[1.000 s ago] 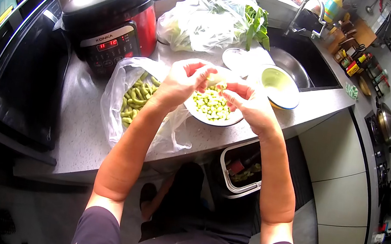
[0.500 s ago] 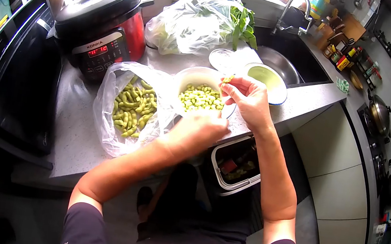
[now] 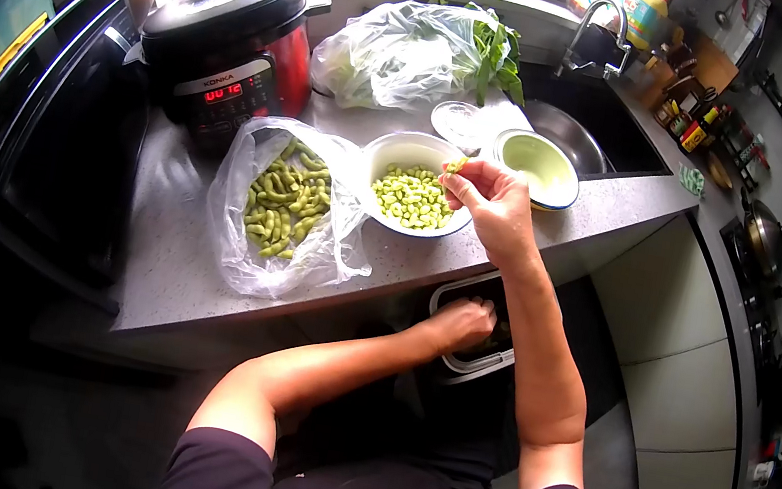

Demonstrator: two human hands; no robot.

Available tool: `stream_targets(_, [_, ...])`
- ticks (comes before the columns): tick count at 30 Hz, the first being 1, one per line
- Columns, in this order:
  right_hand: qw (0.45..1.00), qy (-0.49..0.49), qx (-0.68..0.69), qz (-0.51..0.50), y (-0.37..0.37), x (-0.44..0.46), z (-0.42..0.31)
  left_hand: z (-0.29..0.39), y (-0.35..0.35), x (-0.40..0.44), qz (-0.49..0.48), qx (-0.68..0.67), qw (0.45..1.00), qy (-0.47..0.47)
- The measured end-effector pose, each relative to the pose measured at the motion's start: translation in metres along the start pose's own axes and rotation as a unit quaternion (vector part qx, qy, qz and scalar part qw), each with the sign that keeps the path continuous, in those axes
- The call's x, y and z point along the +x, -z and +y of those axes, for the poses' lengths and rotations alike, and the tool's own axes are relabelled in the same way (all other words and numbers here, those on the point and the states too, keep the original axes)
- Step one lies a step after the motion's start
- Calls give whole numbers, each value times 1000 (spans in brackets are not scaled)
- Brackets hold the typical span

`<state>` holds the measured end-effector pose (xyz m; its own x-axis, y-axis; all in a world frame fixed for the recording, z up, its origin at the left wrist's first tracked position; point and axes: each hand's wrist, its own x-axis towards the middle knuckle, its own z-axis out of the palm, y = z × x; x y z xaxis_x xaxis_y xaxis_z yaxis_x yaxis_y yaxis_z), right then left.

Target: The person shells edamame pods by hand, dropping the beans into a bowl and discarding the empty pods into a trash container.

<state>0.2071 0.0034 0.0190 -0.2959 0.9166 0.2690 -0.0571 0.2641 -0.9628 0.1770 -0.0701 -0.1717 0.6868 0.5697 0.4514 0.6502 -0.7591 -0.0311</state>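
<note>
A white bowl (image 3: 385,156) on the counter holds shelled green beans (image 3: 413,196). To its left, an open clear plastic bag (image 3: 230,246) contains many green pods (image 3: 289,199). My right hand (image 3: 493,207) is raised at the bowl's right edge, thumb and fingers pinching a small green pod (image 3: 455,165). Below the counter edge, my left hand (image 3: 465,323) is over the opening of a bin (image 3: 482,364) with a white rim. Its fingers are curled, and anything inside them is hidden.
On the counter (image 3: 158,281) stand a red and black cooker (image 3: 235,69), a bag of leafy vegetables (image 3: 399,54), a small clear lid (image 3: 457,123) and a pale green bowl (image 3: 539,166). A sink (image 3: 629,139) with a faucet (image 3: 621,41) lies behind at the right.
My left hand has moved from the beans' bowl down over the bin. My right hand has shifted slightly and still pinches the pod near the bowl.
</note>
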Motion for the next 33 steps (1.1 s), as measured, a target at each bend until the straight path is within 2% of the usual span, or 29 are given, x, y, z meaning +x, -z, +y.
stream_targets(2, [1000, 4, -2, 2, 0, 0, 0, -5, 6, 2, 5, -94, 996, 10])
stream_targets(5, [1000, 3, -10, 8, 4, 1, -1, -18, 80, 1, 37, -130, 991, 17])
stream_targets(6, [1000, 2, -19, 9, 7, 2, 0, -23, 111, -2, -66, -136, 987, 49])
stream_targets(7, [1000, -1, -28, 10, 10, 3, 1, -32, 148, -3, -115, -161, 977, 83])
stream_targets(8, [1000, 2, -30, 8, 11, 2, 1, -48, 173, -8, -63, -241, 964, 98])
stream_targets(9, [999, 5, -32, 5, 11, 1, -1, -65, 186, -11, -26, -190, 977, 97])
stream_targets(10, [999, 8, -35, 1, 11, 0, -3, -78, 207, -13, 70, -248, 954, 153])
stream_targets(11, [1000, 10, -13, -1, 8, -1, -5, -96, 215, -14, 154, -336, 906, 207])
stream_targets(12, [1000, 13, 8, -3, 3, -1, -8, -120, 219, -12, 184, -347, 881, 263])
stream_targets(13, [999, 17, 28, -6, 0, -1, -9, -134, 237, -8, 166, -358, 867, 305])
stream_targets(14, [998, 10, 60, -15, -3, 0, -10, -153, 233, -9, 157, -402, 847, 310])
stream_targets(15, [998, 20, 65, -15, -4, 1, -9, -166, 226, -9, 133, -407, 850, 306])
stream_targets(18, [996, 34, 77, -10, -3, 5, -1, -178, 218, -4, 48, -615, 734, 285])
stream_targets(21, [995, 36, 92, -7, -3, 9, 3, -188, 209, 0, -6, -645, 734, 212])
stream_targets(22, [994, 33, 100, -5, -4, 10, 3, -188, 207, 2, 3, -656, 727, 204])
stream_targets(29, [985, 22, 172, -23, -13, 22, 14, -195, 194, 4, 53, -687, 681, 248])
stream_targets(33, [978, -4, 206, -36, -18, 29, 18, -199, 195, 0, 62, -683, 688, 239])
